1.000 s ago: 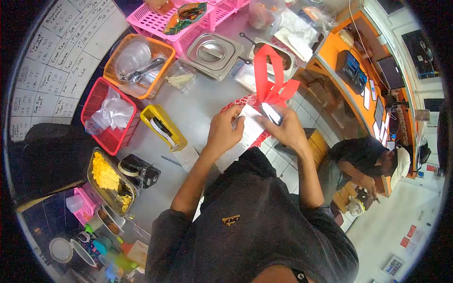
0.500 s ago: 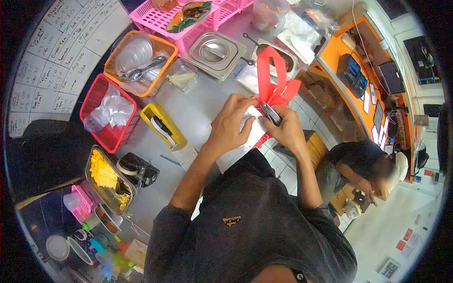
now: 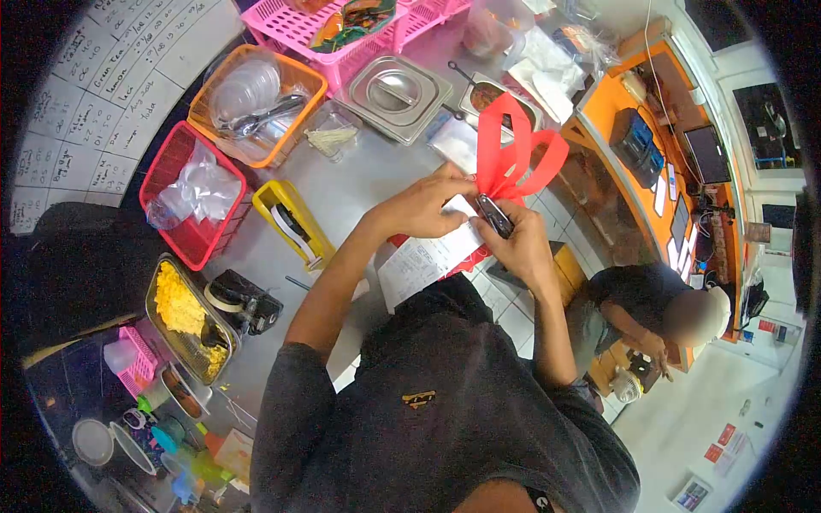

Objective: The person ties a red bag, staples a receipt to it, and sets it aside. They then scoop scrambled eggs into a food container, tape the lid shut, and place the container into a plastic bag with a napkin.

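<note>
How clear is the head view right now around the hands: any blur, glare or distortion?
Head view: strong fisheye bend and black corners; the left hand and the right hand, gripping a small black-and-silver stapler, meet at the red plastic bag handles near centre, sharp and evenly lit; the grey steel counter shows only mild sheen.

Bag handles [image 3: 513, 154]: shown in plain bright red.
Receipt [image 3: 423, 261]: white, covered with small dark print.
Stapler [image 3: 494, 215]: seen as dark with silver metal.
Tape dispenser [image 3: 291, 221]: coloured yellow, with a white roll.
Baskets: one is coloured red [image 3: 158, 167], one orange [image 3: 301, 79], one pink [image 3: 282, 15].
Tabletop [image 3: 359, 184]: left in dull steel grey.
Tray food [image 3: 174, 301]: seen in strong yellow.
Shirt [image 3: 462, 427]: dark grey, marked with a small yellow emblem.
Board [image 3: 77, 94]: white, ruled and written over in dark ink.
</note>
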Demonstrator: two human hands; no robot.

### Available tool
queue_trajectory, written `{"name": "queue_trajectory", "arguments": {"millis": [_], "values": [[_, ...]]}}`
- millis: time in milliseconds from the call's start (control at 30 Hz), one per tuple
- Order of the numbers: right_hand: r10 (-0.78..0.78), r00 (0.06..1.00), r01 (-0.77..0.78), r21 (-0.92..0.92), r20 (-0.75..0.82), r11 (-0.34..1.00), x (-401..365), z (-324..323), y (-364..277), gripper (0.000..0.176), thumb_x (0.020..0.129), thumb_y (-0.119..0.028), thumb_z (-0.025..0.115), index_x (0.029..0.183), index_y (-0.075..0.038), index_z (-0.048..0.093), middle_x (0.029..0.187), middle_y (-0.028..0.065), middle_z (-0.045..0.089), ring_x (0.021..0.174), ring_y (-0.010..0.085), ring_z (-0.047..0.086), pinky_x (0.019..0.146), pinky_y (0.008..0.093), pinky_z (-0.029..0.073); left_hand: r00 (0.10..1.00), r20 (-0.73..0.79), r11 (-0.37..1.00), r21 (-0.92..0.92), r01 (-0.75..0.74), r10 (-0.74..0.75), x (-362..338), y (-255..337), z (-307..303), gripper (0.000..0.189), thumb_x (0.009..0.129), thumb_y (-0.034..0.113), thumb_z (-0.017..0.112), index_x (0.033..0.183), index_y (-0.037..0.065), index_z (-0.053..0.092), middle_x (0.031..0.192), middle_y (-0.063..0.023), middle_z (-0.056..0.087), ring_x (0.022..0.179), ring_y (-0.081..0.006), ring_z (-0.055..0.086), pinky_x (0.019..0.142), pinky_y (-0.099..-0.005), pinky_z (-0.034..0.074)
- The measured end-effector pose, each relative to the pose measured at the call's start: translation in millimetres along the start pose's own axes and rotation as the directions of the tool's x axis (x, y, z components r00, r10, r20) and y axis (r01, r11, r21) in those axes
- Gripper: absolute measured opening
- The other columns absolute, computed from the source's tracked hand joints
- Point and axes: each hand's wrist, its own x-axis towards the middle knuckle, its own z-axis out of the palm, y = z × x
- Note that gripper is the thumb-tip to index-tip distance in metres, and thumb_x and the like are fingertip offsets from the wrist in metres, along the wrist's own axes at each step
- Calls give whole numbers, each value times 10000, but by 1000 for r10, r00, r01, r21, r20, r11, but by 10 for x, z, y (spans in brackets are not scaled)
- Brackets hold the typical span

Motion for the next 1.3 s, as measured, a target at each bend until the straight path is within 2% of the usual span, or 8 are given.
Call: {"name": "queue_trajectory", "arguments": {"millis": [367, 433, 467, 533, 667, 767, 1000, 1300], "values": [[-48, 996, 41, -94, -78, 995, -44, 34, 102, 252, 865, -219, 714, 1023, -25, 686, 699, 153, 664, 605, 311, 655, 605, 418, 511, 996, 72, 998, -36, 61, -58, 110, 22, -9, 166, 853, 103, 663, 991, 14, 636, 764, -136, 590, 656, -248, 572, 632, -382, 454], [161, 983, -102, 478, -85, 872, -90, 36, 166, 265, 961, -189, 605, 1161, -16, 609, 864, 112, 700, 737, 240, 677, 675, 376, 532, 994, 51, 995, -28, 94, -93, 85, 108, -9, 148, 851, 102, 662, 970, 19, 632, 755, -137, 599, 647, -248, 575, 625, -385, 454], [161, 984, -104, 474, -80, 874, -101, -6, 167, 265, 961, -189, 605, 1161, -16, 609, 864, 112, 700, 737, 240, 677, 675, 376, 532, 991, 38, 992, -15, 125, -125, 74, 130, -3, 131, 848, 100, 662, 949, 24, 627, 746, -137, 607, 637, -248, 578, 619, -387, 454], [159, 983, -166, 810, 91, 562, -127, -119, 133, 261, 1029, -150, 474, 1247, -17, 527, 1030, 94, 669, 901, 193, 655, 801, 339, 529, 994, 13, 994, -15, 106, -106, 54, 107, 23, 129, 845, 99, 664, 946, 28, 626, 748, -134, 607, 641, -247, 575, 619, -387, 449], [158, 979, -184, 884, 127, 430, -174, -98, 47, 277, 1051, -161, 449, 1262, -8, 542, 1112, 134, 674, 1026, 202, 655, 926, 352, 510, 989, -131, 997, -18, -77, 74, 45, -80, 155, 120, 838, 87, 669, 936, 38, 619, 755, -131, 607, 662, -256, 567, 626, -384, 433], [145, 987, -136, 872, 75, 469, -174, -47, 155, 240, 1017, -111, 540, 1227, 0, 575, 1107, 109, 684, 1055, 158, 645, 899, 302, 520, 995, 5, 993, -76, 96, -95, 37, 81, 63, 132, 836, 103, 639, 942, 27, 614, 939, -182, 666, 915, -398, 626, 827, -470, 477], [157, 960, 70, 742, -231, 666, -176, 161, 145, 267, 935, -25, 675, 1179, -14, 566, 1009, 29, 667, 902, 87, 609, 841, 241, 508, 994, -22, 993, -50, 103, -104, 17, 157, 54, 117, 827, 97, 641, 916, 23, 621, 930, -183, 672, 917, -395, 635, 814, -468, 484], [71, 971, 113, 699, -229, 706, -191, 156, 347, 305, 926, -2, 683, 1181, -33, 520, 1010, 30, 657, 909, 91, 606, 848, 242, 484, 994, -111, 999, -53, 3, -9, -26, 52, 123, 121, 823, 81, 683, 914, 25, 627, 885, -163, 677, 873, -385, 645, 787, -461, 491]]}}
